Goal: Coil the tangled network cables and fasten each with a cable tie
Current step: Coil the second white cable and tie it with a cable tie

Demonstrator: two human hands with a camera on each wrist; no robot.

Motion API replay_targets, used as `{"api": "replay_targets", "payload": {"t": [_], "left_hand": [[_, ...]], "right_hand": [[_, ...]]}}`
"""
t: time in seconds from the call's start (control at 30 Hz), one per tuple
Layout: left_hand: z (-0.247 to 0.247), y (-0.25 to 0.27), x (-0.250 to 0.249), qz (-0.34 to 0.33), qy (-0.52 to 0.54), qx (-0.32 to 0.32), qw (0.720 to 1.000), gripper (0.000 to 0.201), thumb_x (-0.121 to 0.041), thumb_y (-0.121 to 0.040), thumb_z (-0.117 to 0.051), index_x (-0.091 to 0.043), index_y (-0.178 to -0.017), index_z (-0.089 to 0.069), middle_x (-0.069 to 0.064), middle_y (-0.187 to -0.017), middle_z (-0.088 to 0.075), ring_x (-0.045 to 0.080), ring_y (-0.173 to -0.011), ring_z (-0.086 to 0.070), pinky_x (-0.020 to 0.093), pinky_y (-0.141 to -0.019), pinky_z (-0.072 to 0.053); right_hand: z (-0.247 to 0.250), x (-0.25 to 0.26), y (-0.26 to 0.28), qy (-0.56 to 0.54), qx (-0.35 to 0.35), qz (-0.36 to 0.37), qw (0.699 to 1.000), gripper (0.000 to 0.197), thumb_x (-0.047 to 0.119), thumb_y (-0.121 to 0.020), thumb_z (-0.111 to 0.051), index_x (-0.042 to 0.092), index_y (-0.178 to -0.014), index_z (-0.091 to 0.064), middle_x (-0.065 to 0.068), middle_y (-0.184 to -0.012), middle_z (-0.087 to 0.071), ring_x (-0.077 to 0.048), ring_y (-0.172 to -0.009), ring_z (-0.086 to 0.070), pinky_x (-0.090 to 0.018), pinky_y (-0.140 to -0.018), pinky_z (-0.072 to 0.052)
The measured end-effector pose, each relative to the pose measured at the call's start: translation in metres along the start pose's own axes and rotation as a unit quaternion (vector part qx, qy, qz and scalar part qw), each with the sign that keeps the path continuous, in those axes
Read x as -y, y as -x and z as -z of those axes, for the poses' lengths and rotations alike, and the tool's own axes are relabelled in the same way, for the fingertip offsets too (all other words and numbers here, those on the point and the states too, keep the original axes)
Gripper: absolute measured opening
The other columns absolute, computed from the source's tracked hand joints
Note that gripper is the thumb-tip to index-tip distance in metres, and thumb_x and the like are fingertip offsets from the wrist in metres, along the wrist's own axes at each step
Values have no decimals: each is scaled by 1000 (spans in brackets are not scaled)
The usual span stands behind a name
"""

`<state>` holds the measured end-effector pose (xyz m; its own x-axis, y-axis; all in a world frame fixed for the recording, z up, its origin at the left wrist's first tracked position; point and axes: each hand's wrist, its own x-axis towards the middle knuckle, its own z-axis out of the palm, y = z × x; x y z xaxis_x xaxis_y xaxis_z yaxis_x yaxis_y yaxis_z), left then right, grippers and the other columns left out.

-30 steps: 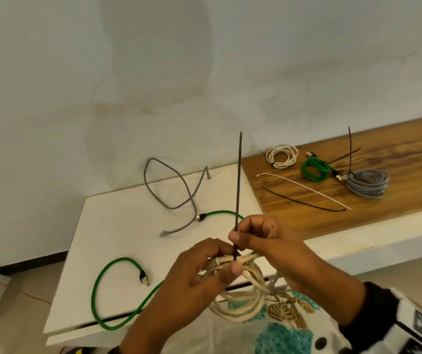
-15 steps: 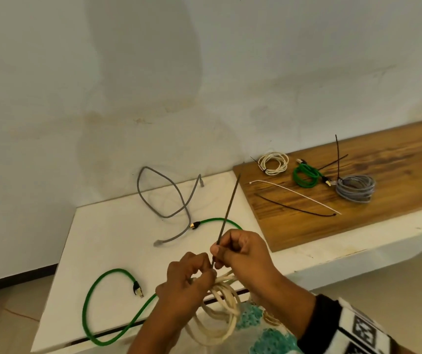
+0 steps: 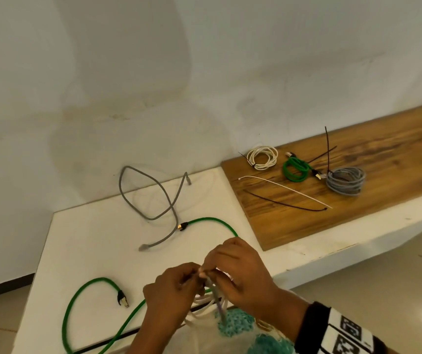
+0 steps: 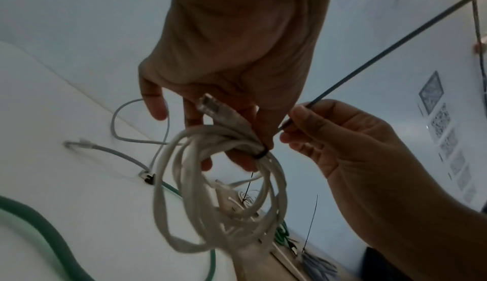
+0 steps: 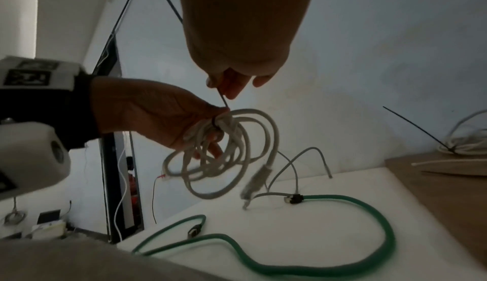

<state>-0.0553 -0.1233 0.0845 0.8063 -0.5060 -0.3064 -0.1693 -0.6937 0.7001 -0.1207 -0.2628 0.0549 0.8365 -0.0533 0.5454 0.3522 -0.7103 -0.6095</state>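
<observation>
My left hand (image 3: 192,274) grips a white network cable coil (image 3: 202,300) at its top, just above the near edge of the table. A black cable tie (image 4: 382,56) is looped round the bundle (image 4: 218,133), its band snug on the strands under my left fingers. My right hand (image 3: 209,270) pinches the tie's long tail close to the band. In the right wrist view the right hand (image 5: 224,89) holds the tail just above the left hand (image 5: 158,114) and the coil (image 5: 250,111), which hangs with one plug dangling.
A loose green cable (image 3: 82,292) and a loose grey cable (image 3: 171,208) lie on the white table (image 3: 89,238). The wooden board (image 3: 358,221) to the right carries tied white (image 3: 262,157), green (image 3: 295,169) and grey (image 3: 346,180) coils, plus a spare white tie (image 3: 281,190) and a spare black tie (image 3: 281,203).
The tie's tail stood upright, then tilted, and now points back toward me as my right hand pulls it. Both hands and the coil have sunk lower in the head view.
</observation>
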Motion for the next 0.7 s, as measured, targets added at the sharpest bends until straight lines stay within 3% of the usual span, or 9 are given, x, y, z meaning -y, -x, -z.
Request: {"api": "replay_targets", "payload": {"t": [0.1,0.17,0.27,0.3,0.37,0.47,0.5,0.6,0.7], "left_hand": [[-3,-2,-5,2,100,33,994,27,-52,-78,-45,-37,-67,-65,-12,-65,-67,1,-66,-60,34,-78,-45],[-5,-4,-7,12,174,52,983,18,-25,-91,-53,-24,-79,-67,-3,-68,-70,6,-68,-63,29,-73,-46],[-7,-10,-9,-6,202,0,979,18,-10,-87,-60,-19,-73,-65,4,-67,-71,11,-66,-66,27,-69,-44],[-8,-11,-9,-21,195,-26,980,20,-13,-85,-63,-22,-67,-65,2,-67,-71,11,-67,-67,29,-70,-45],[-9,-14,-13,-54,143,-59,987,12,-36,-76,-63,-28,-66,-65,-7,-66,-70,5,-68,-65,34,-73,-46],[-10,-22,-13,-117,82,-85,986,24,-57,-62,-52,-40,-73,-65,-18,-64,-66,1,-67,-62,42,-77,-47],[-12,-26,-12,-132,64,-100,984,23,-58,-62,-51,-43,-74,-64,-19,-66,-65,2,-68,-62,44,-78,-47],[-17,-36,-10,-176,0,-145,974,17,-55,-67,-52,-40,-64,-60,-20,-82,-60,-1,-86,-55,38,-83,-35],[-21,-44,-12,-210,-5,-173,962,15,-48,-67,-54,-34,-71,-59,-17,-89,-57,0,-88,-50,37,-81,-31]], "right_hand": [[4,-4,5,-22,-26,-14,999,7,18,-88,-59,14,-88,-66,4,-86,-67,-7,-79,-58,-20,-71,-46],[6,-6,4,-49,-26,-53,997,10,22,-91,-58,16,-90,-65,6,-89,-66,-6,-82,-59,-27,-69,-48],[10,-10,2,-80,0,-94,992,17,31,-91,-56,18,-97,-65,7,-97,-66,-7,-91,-60,-29,-78,-48],[11,-12,1,-81,14,-112,990,19,33,-90,-57,21,-102,-64,9,-101,-66,-6,-96,-59,-28,-83,-47],[15,-19,-2,-95,47,-154,982,28,33,-87,-60,25,-114,-60,12,-109,-64,-3,-104,-56,-26,-90,-45],[24,-34,-12,-44,125,-163,978,31,37,-84,-64,25,-112,-64,11,-104,-65,-9,-97,-46,-27,-85,-40],[29,-38,-17,-31,158,-154,975,27,36,-83,-66,24,-107,-67,9,-101,-66,-9,-92,-43,-24,-81,-37],[44,-46,-32,-64,217,-136,964,24,24,-81,-72,14,-102,-71,2,-98,-69,8,-77,-49,-7,-66,-34],[46,-52,-35,-60,216,-145,964,30,24,-79,-75,14,-107,-70,2,-94,-70,17,-69,-51,-5,-59,-34]]}}
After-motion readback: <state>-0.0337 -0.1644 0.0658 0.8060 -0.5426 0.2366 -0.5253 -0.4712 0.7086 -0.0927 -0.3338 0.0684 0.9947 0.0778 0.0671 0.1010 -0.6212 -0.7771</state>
